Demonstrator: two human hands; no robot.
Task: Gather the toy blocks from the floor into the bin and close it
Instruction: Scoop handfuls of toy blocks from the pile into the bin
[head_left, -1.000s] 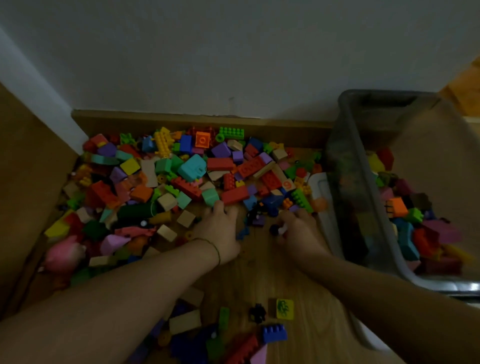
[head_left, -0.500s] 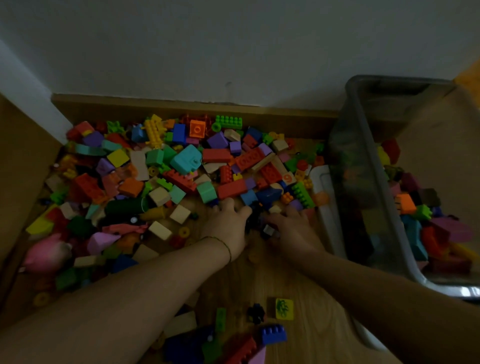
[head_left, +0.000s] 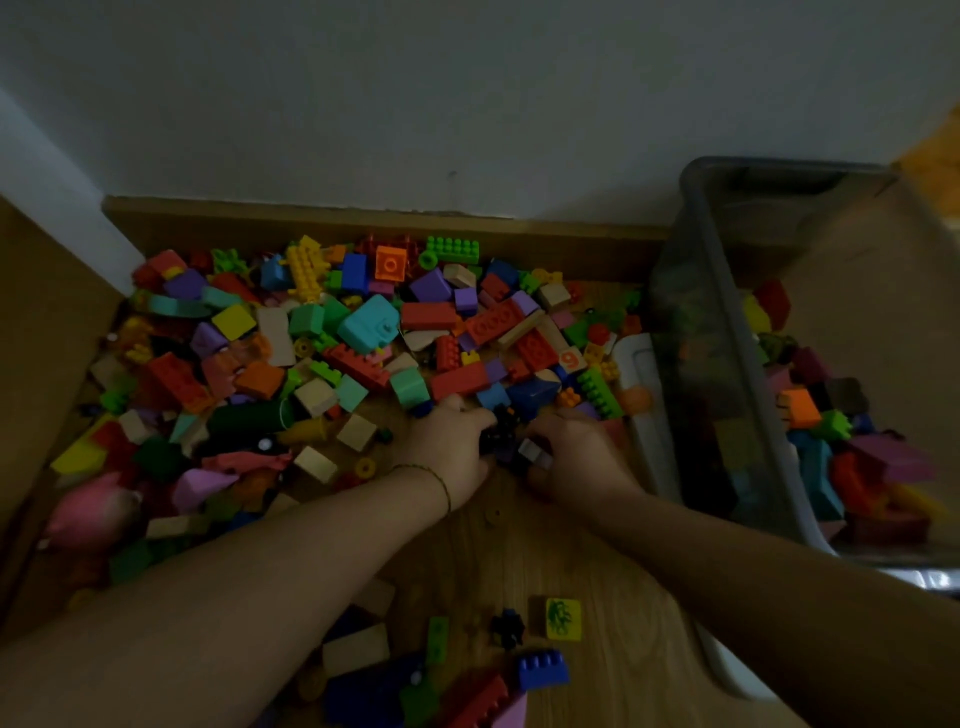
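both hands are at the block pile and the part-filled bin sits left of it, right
No: the head view shows the bin right of the block pile. The left hand and right hand are at it, and the bin is part-filled.

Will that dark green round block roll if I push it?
Probably a little: the dark green block looks round and lies on its side. Other blocks crowd it, so it likely stops quickly.

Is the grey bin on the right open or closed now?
Open: no lid covers the bin; the blocks in it show from above.
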